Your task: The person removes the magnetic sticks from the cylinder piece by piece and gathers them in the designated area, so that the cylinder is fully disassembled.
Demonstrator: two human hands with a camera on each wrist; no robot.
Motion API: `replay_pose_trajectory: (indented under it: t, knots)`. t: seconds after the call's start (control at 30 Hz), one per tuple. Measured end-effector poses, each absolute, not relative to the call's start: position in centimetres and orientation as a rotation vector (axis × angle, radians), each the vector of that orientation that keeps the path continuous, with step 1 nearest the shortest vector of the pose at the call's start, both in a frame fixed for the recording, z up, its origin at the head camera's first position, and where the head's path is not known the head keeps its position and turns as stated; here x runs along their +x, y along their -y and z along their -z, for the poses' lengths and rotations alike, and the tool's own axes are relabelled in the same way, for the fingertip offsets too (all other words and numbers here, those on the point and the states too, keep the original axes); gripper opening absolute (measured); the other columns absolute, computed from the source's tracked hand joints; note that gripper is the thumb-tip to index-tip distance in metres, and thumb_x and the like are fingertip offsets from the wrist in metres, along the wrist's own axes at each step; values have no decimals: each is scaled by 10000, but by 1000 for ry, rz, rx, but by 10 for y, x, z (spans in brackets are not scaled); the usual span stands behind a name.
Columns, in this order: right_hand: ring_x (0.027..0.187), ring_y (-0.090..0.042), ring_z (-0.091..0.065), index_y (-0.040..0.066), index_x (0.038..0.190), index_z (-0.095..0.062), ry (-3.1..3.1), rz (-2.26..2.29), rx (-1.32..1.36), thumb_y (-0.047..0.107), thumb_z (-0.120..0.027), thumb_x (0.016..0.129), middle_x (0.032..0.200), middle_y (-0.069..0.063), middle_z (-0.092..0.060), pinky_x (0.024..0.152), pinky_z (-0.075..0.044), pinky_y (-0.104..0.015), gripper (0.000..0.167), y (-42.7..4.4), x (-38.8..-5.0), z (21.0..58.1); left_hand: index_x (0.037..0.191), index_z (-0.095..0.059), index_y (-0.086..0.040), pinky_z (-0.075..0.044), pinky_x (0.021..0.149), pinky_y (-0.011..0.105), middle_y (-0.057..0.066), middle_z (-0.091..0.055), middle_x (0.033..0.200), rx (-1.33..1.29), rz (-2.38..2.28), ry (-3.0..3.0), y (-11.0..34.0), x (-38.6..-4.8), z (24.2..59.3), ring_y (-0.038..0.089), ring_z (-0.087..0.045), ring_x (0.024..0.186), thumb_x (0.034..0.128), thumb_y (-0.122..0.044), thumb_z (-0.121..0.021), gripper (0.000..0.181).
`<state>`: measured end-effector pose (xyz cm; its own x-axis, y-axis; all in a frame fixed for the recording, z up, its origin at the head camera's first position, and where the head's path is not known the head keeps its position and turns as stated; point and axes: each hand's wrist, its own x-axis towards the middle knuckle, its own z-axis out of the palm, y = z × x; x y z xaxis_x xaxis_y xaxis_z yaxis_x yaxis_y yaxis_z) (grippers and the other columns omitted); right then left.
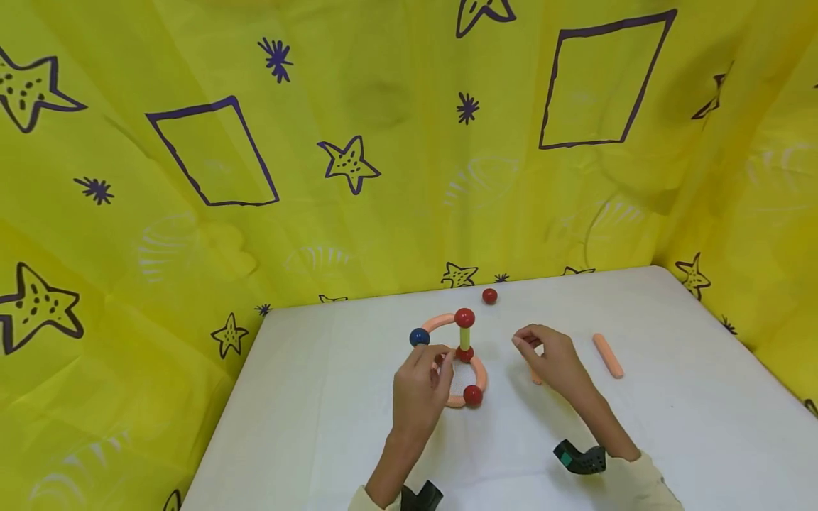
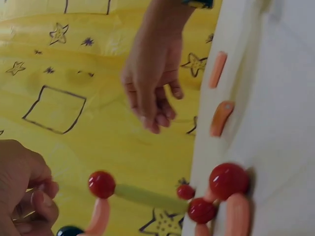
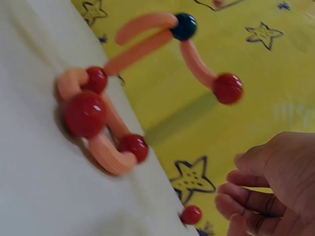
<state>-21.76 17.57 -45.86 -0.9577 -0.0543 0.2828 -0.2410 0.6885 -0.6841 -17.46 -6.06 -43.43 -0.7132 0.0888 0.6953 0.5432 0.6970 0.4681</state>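
Note:
A construction of red balls and curved orange sticks stands on the table, with a base ring around a red ball [image 1: 473, 395]. From it rises a yellow-green rod [image 1: 464, 338] [image 3: 182, 119], topped by a red ball [image 1: 464, 317] [image 2: 102, 184]. A curved stick links that top ball to a dark blue ball [image 1: 419, 336] [image 3: 184, 26]. My left hand [image 1: 418, 397] [image 2: 22, 191] is beside the construction, fingers loosely bent, with nothing visible in them. To the right, my right hand [image 1: 559, 358] [image 2: 155, 69] [image 3: 275, 187] hovers above the table, its relaxed fingers holding nothing.
An orange stick [image 1: 608, 355] lies on the white table [image 1: 307, 411] at the right. Another orange stick [image 1: 535, 377] [image 2: 222, 118] is partly behind my right hand in the head view. A loose red ball [image 1: 489, 296] [image 3: 191, 215] sits near the back edge, before a yellow patterned curtain.

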Motion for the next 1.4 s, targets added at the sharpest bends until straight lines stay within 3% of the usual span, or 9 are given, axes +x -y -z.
replay_pose_trajectory:
  t: [0.2,0.33,0.5,0.9,1.4]
  knots:
    - [923,-246,-630,-16,1145,-629,2785,-1208,297,153,-664,921,1031,-126,-669,797,-559,-361,283,-148,-217,475,1022,-699,-78,-487,591,221,52,-588,925,-305,843,2165,85,-188,432,123,-535,731,870,-149,-730,170]
    - [1056,-317,-629,-25,1231,-588,2827,-1280,279,185,-655,930,1188,-177,-643,884,-542,-451,373,-136,-218,488,1115,-693,-121,-540,678,303,86,-561,1040,-222,837,2245,94,-192,434,185,-554,884,873,-207,-735,260]
    - [1131,-345,-613,-24,1269,-574,2799,-1358,284,209,-646,940,1265,-189,-615,939,-512,-481,409,-126,-221,498,1195,-673,-175,-559,722,338,95,-544,1109,-220,855,2322,96,-194,438,227,-558,971,884,-266,-728,328]
    - [1040,-275,-618,-48,1272,-555,2775,-1367,253,122,-704,888,1163,-163,-648,901,-530,-431,446,-111,-235,507,1167,-693,-192,-571,751,346,84,-582,1102,-278,910,2359,98,-197,441,215,-612,944,922,-240,-683,250]
    - [1001,-252,-613,-13,1260,-581,2826,-1332,250,88,-679,901,1144,-149,-666,908,-528,-429,386,-106,-251,508,1123,-699,-155,-558,780,352,67,-609,1047,-315,880,2373,103,-197,438,193,-596,936,868,-232,-748,271]
